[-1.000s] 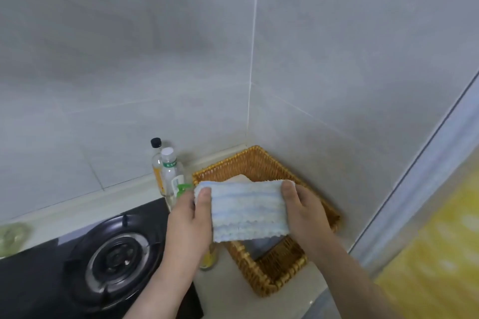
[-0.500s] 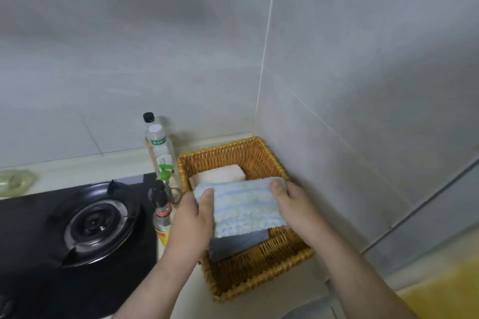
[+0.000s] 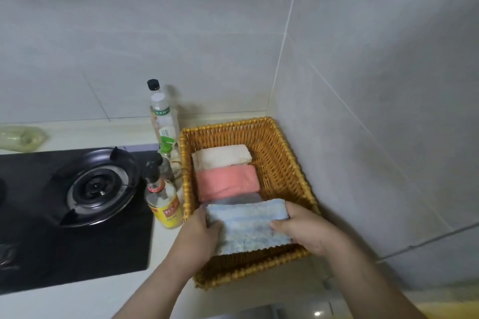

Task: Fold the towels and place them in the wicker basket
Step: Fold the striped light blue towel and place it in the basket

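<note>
Placing step here: the left hand (image 3: 199,235) and right hand (image 3: 308,230) each grip an end of the folded blue towel (image 3: 248,225), thumbs on top, holding it at the 6 o'clock end of the basket (image 3: 285,160). The cream towel (image 3: 221,156), pink towel (image 3: 226,181) and grey towel (image 3: 238,199) already sit in a row from 12 o'clock down. I'd guess the next move is lowering it flat into the gap on the grey one's 6 o'clock side and letting go without it unfolding.

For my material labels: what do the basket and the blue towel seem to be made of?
Basket: woven wicker or rattan, slightly glossy, by its visible strands. Blue towel: soft matt cloth, perhaps microfibre, by its ribbed pile.
</note>
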Demonstrator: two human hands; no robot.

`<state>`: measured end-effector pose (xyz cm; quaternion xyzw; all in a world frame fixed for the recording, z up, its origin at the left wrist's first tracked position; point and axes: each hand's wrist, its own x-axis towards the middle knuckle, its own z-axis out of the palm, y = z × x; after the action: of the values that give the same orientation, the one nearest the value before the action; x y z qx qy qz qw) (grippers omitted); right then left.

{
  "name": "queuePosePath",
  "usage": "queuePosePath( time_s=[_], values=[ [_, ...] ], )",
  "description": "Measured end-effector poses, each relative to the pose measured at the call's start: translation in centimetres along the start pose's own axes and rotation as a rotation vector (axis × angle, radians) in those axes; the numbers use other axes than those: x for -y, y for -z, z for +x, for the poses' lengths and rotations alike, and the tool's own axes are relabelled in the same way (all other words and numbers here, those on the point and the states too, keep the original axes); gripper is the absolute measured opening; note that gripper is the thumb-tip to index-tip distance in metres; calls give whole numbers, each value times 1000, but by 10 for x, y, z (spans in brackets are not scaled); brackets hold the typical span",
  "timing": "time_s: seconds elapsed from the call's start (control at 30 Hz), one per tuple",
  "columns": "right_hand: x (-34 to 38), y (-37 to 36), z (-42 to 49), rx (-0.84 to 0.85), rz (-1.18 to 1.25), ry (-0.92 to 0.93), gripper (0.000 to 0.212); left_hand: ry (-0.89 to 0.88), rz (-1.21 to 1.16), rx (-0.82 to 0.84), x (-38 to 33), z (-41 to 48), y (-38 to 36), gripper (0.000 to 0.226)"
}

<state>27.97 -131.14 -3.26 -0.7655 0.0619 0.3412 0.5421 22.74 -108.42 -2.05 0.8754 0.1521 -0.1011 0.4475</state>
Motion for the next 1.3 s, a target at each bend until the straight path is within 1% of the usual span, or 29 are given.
queuePosePath(
  time_s=[0.07,0.13,0.17,0.2,0.27,0.33,0.37,0.43,0.5,0.6,0.7,0.77,0.8,0.83,0.87,0.9,0.93,0.97,1.0,1.1,1.17,1.2,1.23,1.3],
  values=[
    [-4,4,9,-25,-98,-98,32,9,234,13,-2,4,-11,18],
    [-4,6,17,-56,-264,-180,31,68,396,71,-1,8,-27,26],
    [-2,7,20,-67,-388,-229,36,84,481,112,0,11,-34,30],
    [2,7,23,-70,-511,-285,42,58,581,129,3,12,-42,32],
    [8,4,26,-56,-673,-364,51,35,747,193,5,16,-52,33],
    [9,-1,32,-33,-735,-379,60,103,717,279,0,18,-59,34],
    [9,-4,35,-29,-758,-377,63,159,667,275,-3,19,-61,35],
    [7,-8,42,-10,-777,-366,60,258,732,348,-3,22,-61,38],
    [2,-9,47,14,-745,-364,56,287,802,340,3,28,-65,40],
    [-9,-8,53,11,-715,-343,62,297,824,313,10,33,-67,39],
    [-17,-9,56,9,-728,-342,69,303,903,412,14,33,-67,37],
    [-18,-9,57,6,-725,-340,71,332,839,366,9,28,-67,37],
    [-19,-8,58,8,-718,-341,72,361,722,261,10,25,-69,37],
    [-20,-8,59,10,-704,-343,71,339,682,193,9,23,-68,38],
    [-21,-8,60,12,-692,-347,70,256,684,158,5,18,-64,41],
    [-22,-7,61,12,-682,-343,69,126,720,140,4,13,-58,44],
    [-22,-7,61,15,-679,-339,67,14,702,178,4,7,-52,46],
    [-23,-7,62,19,-678,-334,64,-138,680,266,9,2,-45,47],
    [-24,-7,63,25,-674,-333,61,-197,598,381,8,-1,-35,48],
    [-25,-7,64,38,-664,-337,57,-145,412,755,-4,-5,-9,53],
    [-27,-8,67,38,-662,-347,59,-77,270,952,-20,-2,0,55],
    [-28,-8,68,43,-666,-344,60,-32,228,1012,-26,3,2,60],
    [-28,-8,67,46,-673,-339,61,6,249,1056,-33,6,2,65],
    [-28,-9,67,42,-712,-337,59,44,388,1088,-37,11,-3,68]
  ],
)
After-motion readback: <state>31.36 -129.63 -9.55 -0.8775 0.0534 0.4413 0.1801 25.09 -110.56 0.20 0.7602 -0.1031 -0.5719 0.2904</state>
